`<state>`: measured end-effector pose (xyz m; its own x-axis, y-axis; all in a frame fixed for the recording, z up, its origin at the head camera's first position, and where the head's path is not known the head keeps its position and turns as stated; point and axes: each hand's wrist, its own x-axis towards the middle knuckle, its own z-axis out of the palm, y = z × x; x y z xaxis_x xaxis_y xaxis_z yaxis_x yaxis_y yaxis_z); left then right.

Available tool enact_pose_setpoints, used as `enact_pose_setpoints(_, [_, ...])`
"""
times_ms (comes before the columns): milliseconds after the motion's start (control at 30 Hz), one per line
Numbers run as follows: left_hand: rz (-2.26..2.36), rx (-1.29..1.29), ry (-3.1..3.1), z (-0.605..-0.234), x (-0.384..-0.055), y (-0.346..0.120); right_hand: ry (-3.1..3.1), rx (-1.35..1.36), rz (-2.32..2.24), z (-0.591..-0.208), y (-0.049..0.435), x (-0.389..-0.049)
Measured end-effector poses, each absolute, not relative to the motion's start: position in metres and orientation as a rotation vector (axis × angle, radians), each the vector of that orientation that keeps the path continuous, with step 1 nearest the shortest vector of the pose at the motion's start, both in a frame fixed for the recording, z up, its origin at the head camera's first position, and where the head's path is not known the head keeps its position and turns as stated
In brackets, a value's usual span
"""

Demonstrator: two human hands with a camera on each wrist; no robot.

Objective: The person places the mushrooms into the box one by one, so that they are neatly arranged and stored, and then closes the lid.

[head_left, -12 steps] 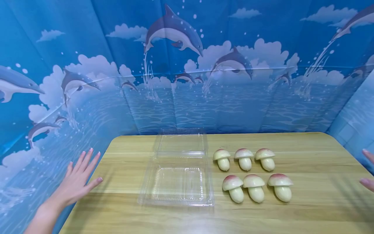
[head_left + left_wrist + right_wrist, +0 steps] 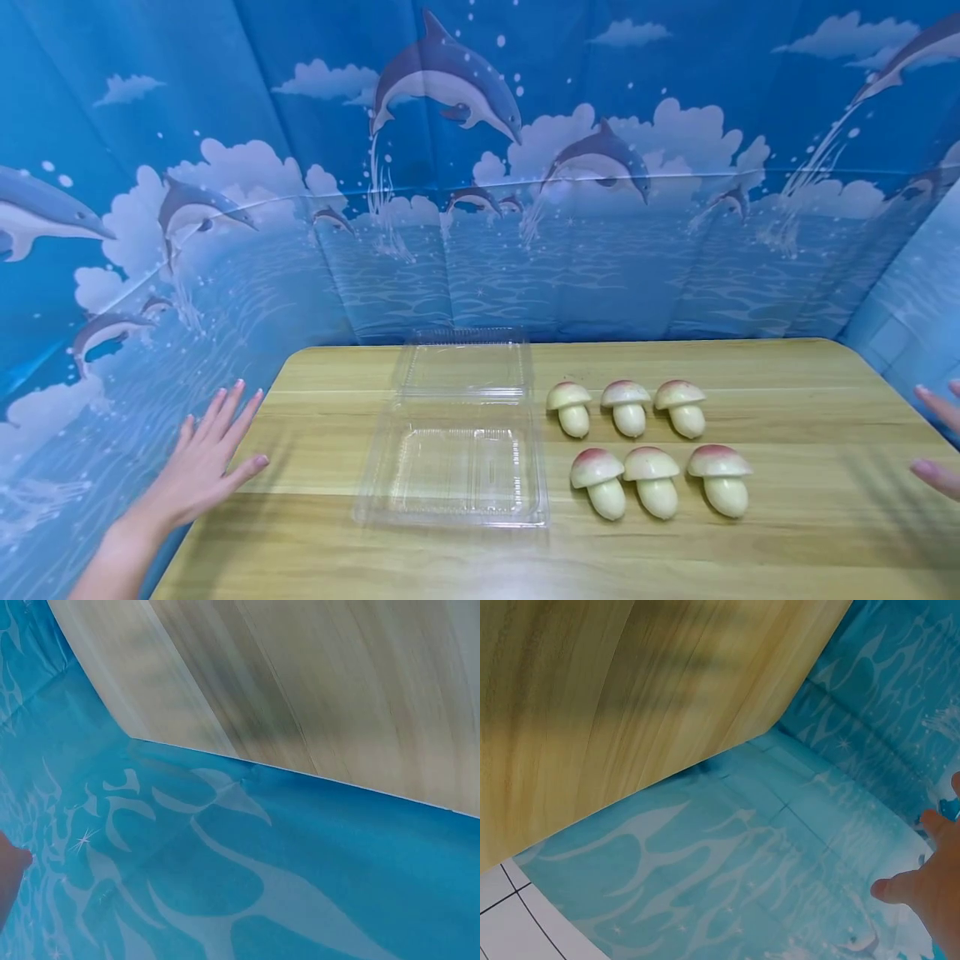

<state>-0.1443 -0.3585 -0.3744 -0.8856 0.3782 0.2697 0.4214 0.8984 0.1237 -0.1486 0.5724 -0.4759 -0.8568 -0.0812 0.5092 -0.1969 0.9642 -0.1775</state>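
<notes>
Well, a wood-grain table (image 2: 810, 400) with round back corners stands right by a big blue cloth (image 2: 480, 275). Dolphins, clouds and sea water are printed on it, and it goes round the sides too. White floor tiles (image 2: 506, 926) with dark lines peek out past the table. On top sits a clear plastic box (image 2: 438, 471), lid laid back. Just right of it, six mushrooms (image 2: 651, 465) lie in two rows of three. The left hand (image 2: 197, 477) is spread wide near the left edge. The right hand (image 2: 934, 889) has its fingers apart near the right edge.
</notes>
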Motion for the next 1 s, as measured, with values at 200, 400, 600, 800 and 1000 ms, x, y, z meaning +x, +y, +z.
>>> enact_pose_setpoints(200, [-0.342,-0.578,-2.869,-0.374,-0.145,-0.354,-2.656,0.18,0.32,-0.437,0.52,-0.127])
enact_pose_setpoints(400, [-0.372,-0.572,-2.853,-0.373,-0.148,-0.35,-2.661,0.199,0.487,-0.406,0.47,-0.111])
enact_pose_setpoints(600, [-0.683,-0.521,-2.871,-0.377,-0.151,-0.344,-2.541,0.385,0.696,-0.396,0.447,-0.113])
enact_pose_setpoints(800, [-1.097,-0.433,-2.831,-0.381,-0.149,-0.337,-2.795,0.28,0.846,-0.393,0.437,-0.113])
enact_pose_setpoints(1000, [-1.588,-0.397,-2.751,-0.389,-0.148,-0.325,-2.811,0.324,1.082,-0.398,0.424,-0.112])
